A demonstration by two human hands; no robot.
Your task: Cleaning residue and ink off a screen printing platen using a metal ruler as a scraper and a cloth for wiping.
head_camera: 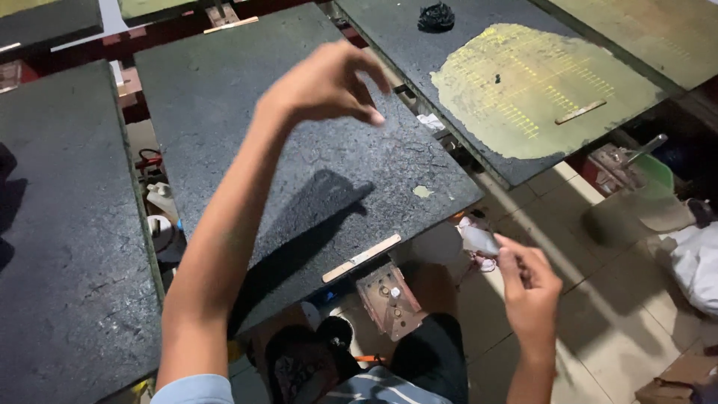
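Pale scrap of thin film or tape [479, 239] is sitting pinched between the thumb and fingertips of the right hand [529, 284], held low over the tiled floor [598, 314], just off the near corner of the middle dark printing board [314, 157]. It is looking light, limp and easily creased, so a gentle pinch at its edge is probably suiting it best. Left hand [325, 86] is hovering above that board, fingers curled loosely together and holding nothing visible. 1 wooden stick [362, 258] is lying at the board's near edge; another board [523, 86] is carrying a yellowish patch.
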